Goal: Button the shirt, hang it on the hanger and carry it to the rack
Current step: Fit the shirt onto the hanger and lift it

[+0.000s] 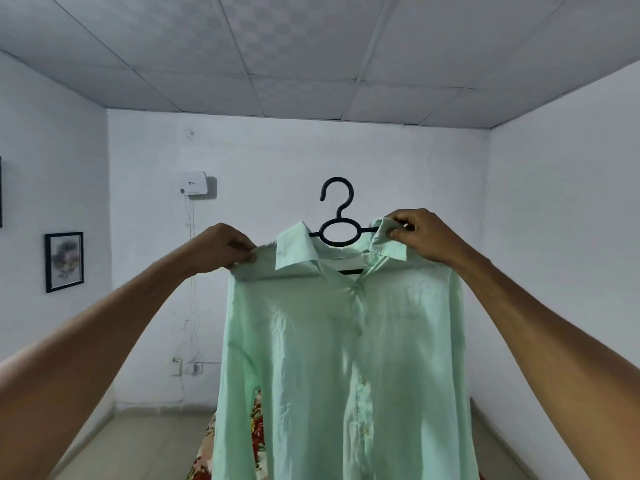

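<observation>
A mint-green shirt [339, 358] hangs in front of me at chest height, its front buttoned down the placket. A black hanger [337, 230] sits inside its neck, with the hook standing up above the collar. My left hand [221, 249] pinches the shirt's left shoulder seam. My right hand [420, 233] grips the right collar and shoulder, where the hanger's arm runs under the cloth. Both arms are raised and stretched forward. The rack is not in view.
A white back wall carries a white box [194, 183] with a cable running down to sockets [187, 367]. A framed picture [64, 261] hangs on the left wall. Floral fabric [254, 434] shows low behind the shirt.
</observation>
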